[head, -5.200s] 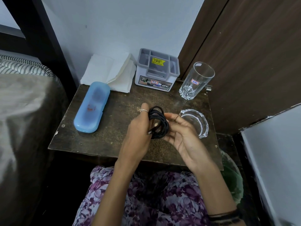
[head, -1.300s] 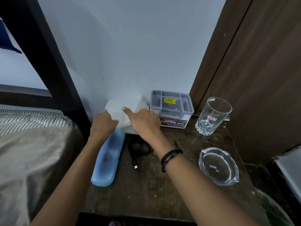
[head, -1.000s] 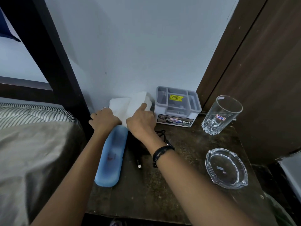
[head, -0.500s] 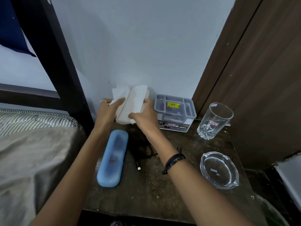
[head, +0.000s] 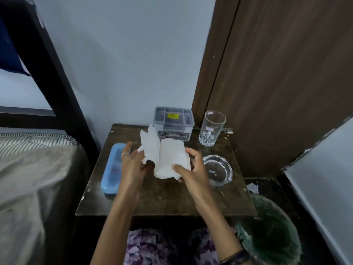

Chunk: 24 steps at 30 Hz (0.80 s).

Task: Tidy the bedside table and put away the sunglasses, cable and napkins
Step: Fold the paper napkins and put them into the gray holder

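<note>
Both hands hold a stack of white napkins (head: 164, 155) above the middle of the dark bedside table (head: 166, 196). My left hand (head: 132, 165) pinches the loose left flap of the stack. My right hand (head: 193, 169) grips the folded right side, thumb on top. A blue sunglasses case (head: 112, 169) lies closed along the table's left side, beside my left wrist. The black cable is hidden behind my hands and the napkins.
A grey compartment organizer (head: 173, 123) stands at the back against the wall. A drinking glass (head: 212, 129) is to its right, a glass ashtray (head: 217, 169) in front of that. A green bin (head: 271, 234) sits at the lower right, the bed (head: 34, 169) on the left.
Both hands lifted the napkins from the back wall and brought them toward me, over the table's middle. The cable that lay near the case is now covered.
</note>
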{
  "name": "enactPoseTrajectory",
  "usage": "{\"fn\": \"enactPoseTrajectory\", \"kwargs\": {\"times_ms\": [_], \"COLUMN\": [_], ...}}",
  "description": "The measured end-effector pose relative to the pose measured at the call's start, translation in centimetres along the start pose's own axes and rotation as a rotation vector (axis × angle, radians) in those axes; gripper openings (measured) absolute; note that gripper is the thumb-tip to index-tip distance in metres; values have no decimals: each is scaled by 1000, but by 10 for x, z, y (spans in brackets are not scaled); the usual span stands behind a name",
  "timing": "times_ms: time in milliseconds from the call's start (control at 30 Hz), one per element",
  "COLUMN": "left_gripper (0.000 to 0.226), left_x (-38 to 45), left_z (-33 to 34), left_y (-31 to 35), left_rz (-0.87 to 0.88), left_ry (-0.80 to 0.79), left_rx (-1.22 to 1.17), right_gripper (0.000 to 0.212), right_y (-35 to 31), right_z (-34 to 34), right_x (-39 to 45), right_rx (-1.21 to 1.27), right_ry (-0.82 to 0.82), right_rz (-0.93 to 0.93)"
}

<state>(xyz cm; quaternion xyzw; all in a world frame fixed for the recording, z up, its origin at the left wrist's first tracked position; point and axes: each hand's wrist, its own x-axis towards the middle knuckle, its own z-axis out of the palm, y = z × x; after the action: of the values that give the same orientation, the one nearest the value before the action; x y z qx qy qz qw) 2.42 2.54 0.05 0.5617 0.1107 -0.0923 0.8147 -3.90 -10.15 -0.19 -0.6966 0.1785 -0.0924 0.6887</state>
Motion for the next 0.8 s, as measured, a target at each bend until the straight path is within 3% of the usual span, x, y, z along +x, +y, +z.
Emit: {"fn": "enactPoseTrajectory", "kwargs": {"times_ms": [300, 467, 567, 667, 800], "left_gripper": [59, 43, 48, 29, 32], "left_x": [-56, -60, -57, -54, -46], "left_z": [13, 15, 20, 22, 15], "left_y": [-63, -63, -58, -53, -53], "left_rz": [-53, -29, -2, 48, 31], "left_ry": [-177, -133, -102, -71, -34], "left_rx": [300, 441, 539, 654, 701], "right_gripper": [36, 30, 26, 19, 20], "right_y": [44, 50, 53, 56, 62], "right_z": [-26, -30, -24, -18, -18], "right_x": [-34, -35, -34, -34, -30], "right_rx": [-97, -46, -45, -30, -75], "right_ry": [44, 84, 45, 13, -1], "right_rz": [47, 42, 4, -11, -29]}}
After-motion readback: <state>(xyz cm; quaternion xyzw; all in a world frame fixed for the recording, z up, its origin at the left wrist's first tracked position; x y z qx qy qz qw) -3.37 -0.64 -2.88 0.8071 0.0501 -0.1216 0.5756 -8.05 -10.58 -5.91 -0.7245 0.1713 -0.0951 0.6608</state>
